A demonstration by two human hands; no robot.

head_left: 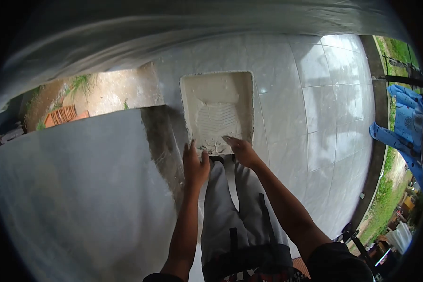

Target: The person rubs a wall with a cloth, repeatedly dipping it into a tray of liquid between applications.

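A white paint tray (pixel 217 110) lies flat on the shiny tiled floor (pixel 315 117), a little above the middle of the view. It is smeared all over with white paint. Ribbed lines show in its middle.

Both hands reach down to the near edge of the tray, the edge at 6 o'clock. The left hand (pixel 195 164) sits at the tray's 7 o'clock corner. Its fingers point up toward the tray and the fingertips touch the rim. The fingers are close together and fairly straight, and the hand holds nothing I can see. The right hand (pixel 239 149) sits at the tray's 5 o'clock corner. Its fingers lie over the rim and reach a little way into the tray. I cannot tell if it grips the edge or just rests on it.

Straight below the tray, at 6 o'clock, are the person's legs in grey trousers (pixel 235 211).

At 9 o'clock from the tray stands a big grey wall (pixel 80 197). Its edge beside the tray looks dark and rough. At 10 o'clock there is sunny ground with some grass (pixel 82 84). Far away at 3 o'clock, by the edge of the floor, stands a blue plastic chair (pixel 406 127). More grass grows beyond it.
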